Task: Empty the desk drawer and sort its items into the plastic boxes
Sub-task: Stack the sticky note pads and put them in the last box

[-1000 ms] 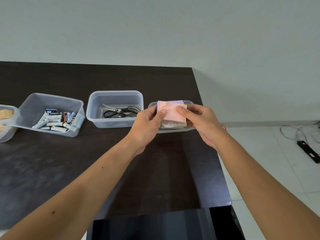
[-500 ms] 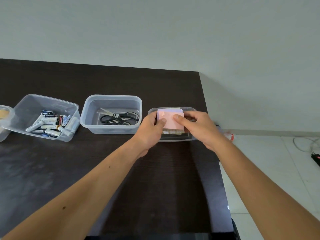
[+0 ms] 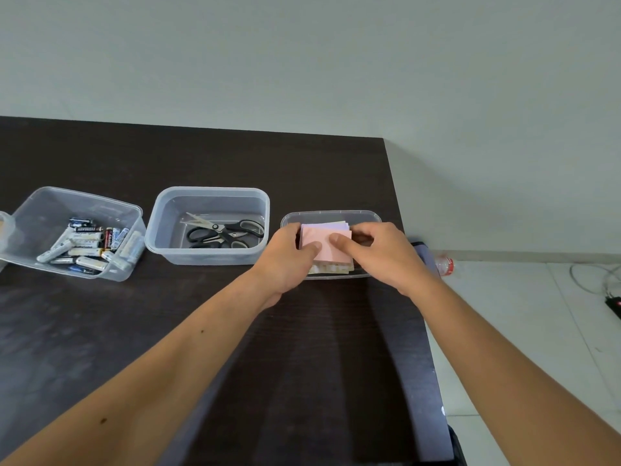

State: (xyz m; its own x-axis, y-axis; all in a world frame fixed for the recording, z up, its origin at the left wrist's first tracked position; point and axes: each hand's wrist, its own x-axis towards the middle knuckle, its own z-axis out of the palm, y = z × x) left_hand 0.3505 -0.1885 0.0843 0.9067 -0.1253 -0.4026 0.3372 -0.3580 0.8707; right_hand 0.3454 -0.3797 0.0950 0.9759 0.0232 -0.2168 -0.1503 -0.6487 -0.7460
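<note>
A pink pad of sticky notes point(image 3: 325, 238) lies on a stack of other pads inside the rightmost clear plastic box point(image 3: 331, 215). My left hand point(image 3: 289, 255) grips its left edge, thumb on top. My right hand point(image 3: 383, 253) grips the right edge, thumb pressing the pink top sheet. A lilac pad shows just behind the pink one. The lower pads are partly hidden by my hands.
A clear box point(image 3: 208, 193) with black-handled scissors point(image 3: 225, 232) sits left of it, then a box point(image 3: 77, 196) of several batteries point(image 3: 89, 243). Another container edge point(image 3: 5, 227) shows far left. The dark desk point(image 3: 201, 331) ends just right of my hands; a bottle point(image 3: 445, 264) lies on the floor.
Both hands lowered the pink pad from above the box rim down onto the stack inside the box. The view tilted up, so the open drawer left the frame.
</note>
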